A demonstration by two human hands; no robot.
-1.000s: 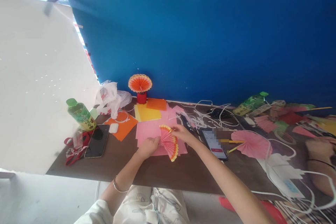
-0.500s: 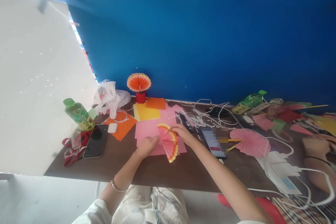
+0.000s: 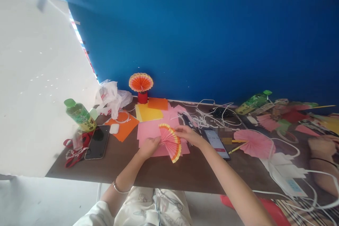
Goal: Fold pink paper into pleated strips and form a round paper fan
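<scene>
A pleated pink paper fan (image 3: 169, 140) with an orange and yellow edge is spread in a half circle between my hands. My left hand (image 3: 150, 147) pinches it at the gathered base. At its outer edge, on the upper right, the fingers of my right hand (image 3: 187, 134) close on the pleats. Beneath the fan lie pink paper sheets (image 3: 149, 129) on the dark table. Behind them are a yellow sheet (image 3: 148, 113) and an orange sheet (image 3: 158, 103). A round orange paper fan (image 3: 141, 83) stands upright on a red holder (image 3: 142, 97) by the blue panel.
Left on the table (image 3: 127, 169) are a green-capped bottle (image 3: 81, 114), a dark phone (image 3: 97, 142), a red lanyard (image 3: 75, 150), a white case (image 3: 114, 128) and a plastic bag (image 3: 109, 97). Rightward are a lit phone (image 3: 215, 143), cables, a pink fan (image 3: 255, 143) and another person's hand (image 3: 321, 147).
My right hand has shifted slightly right and its fingers now sit lower along the fan's edge. My left hand keeps the same hold at the base.
</scene>
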